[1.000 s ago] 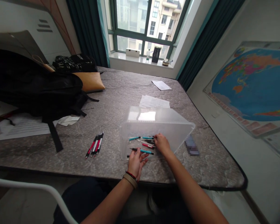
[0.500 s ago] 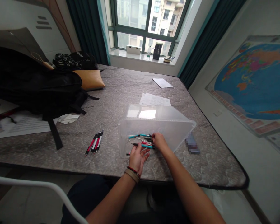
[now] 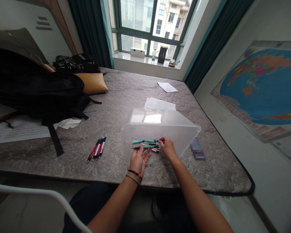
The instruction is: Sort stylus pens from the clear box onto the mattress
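A clear plastic box lies on its side, its open side facing me, with several pens in it. My left hand reaches into the opening, palm up, with a teal and black pen held at the thumb. At the right of the pens, my right hand has its fingers pinched at the end of another teal pen; what exactly they grip is too small to tell. Red, dark and clear pens lie between the hands. Left of the box, several red, white and black pens lie side by side.
A black backpack and a tan pouch are at the left. White papers lie behind the box, and another sheet farther back. A blurred grey-blue item is right of the box. A white curved bar crosses the lower left.
My left hand has moved slightly left and up with the teal and black pen, deeper into the box opening. My right hand stays at the right end of the pens.
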Available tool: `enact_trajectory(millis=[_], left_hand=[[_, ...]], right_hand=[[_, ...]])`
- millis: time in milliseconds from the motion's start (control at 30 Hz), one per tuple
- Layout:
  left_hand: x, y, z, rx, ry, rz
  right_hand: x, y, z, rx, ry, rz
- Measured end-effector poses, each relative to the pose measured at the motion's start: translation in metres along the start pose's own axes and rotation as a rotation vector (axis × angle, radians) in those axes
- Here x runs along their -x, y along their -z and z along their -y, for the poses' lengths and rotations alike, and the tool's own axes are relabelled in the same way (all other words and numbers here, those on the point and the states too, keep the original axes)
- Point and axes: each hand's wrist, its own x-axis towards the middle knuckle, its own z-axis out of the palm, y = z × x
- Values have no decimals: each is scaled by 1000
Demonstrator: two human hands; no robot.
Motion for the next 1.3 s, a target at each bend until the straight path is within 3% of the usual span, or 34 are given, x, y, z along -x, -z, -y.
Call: enact_trajectory(millis=[200,333,967,1133,1300], left_hand=[[0,-1,-4,23,37,-5],[2,-3,-4,-9,25,6],[-1,2,2,-44,26,16],[-1,2,-1,-46,18,10],[-2,2,-2,-73,1,12]], right_hand=[[47,16,21,-935,-219,104],[70,22,29,-1172,-302,82],[66,11,24,-1161,-354,130],[65,7,22,-1074,-306,145],[63,6,20,-887,-148,119]])
